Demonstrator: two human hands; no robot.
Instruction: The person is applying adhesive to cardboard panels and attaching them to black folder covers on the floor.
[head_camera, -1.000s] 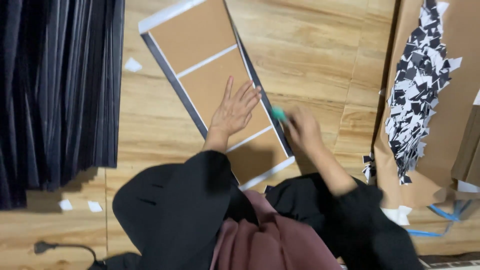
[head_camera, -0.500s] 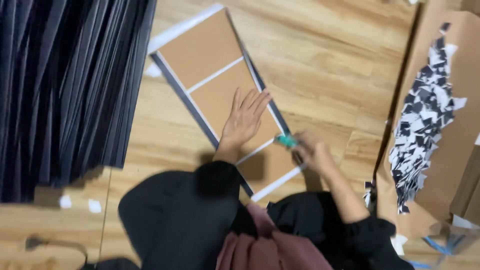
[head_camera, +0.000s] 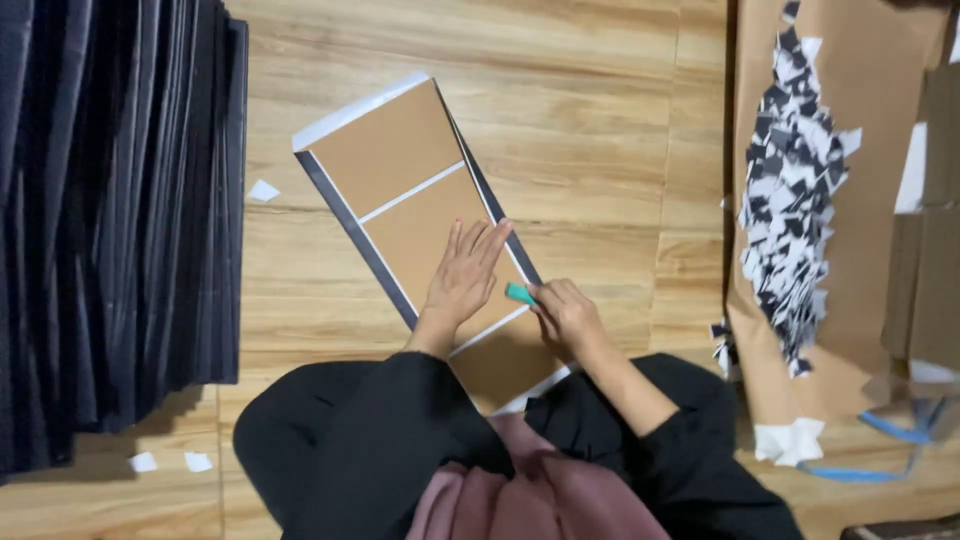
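A long brown board (head_camera: 392, 170) with white and dark edges lies slanted on the wooden floor. My left hand (head_camera: 465, 275) presses flat on its middle panel, fingers together. My right hand (head_camera: 566, 317) grips a small teal tool (head_camera: 520, 294) at the board's right edge, its tip touching the dark border strip. My black sleeves and maroon garment fill the lower part of the view.
A tall stack of dark sheets (head_camera: 110, 220) fills the left side. At the right lies brown paper (head_camera: 870, 120) heaped with black and white paper scraps (head_camera: 790, 200). Small white scraps (head_camera: 263, 190) dot the floor; blue tape strips (head_camera: 880, 450) lie at the lower right.
The view has shifted so the board sits more central. My right hand with the teal tool has slid down along the board's right edge, and my left hand stays pressed on the panel.
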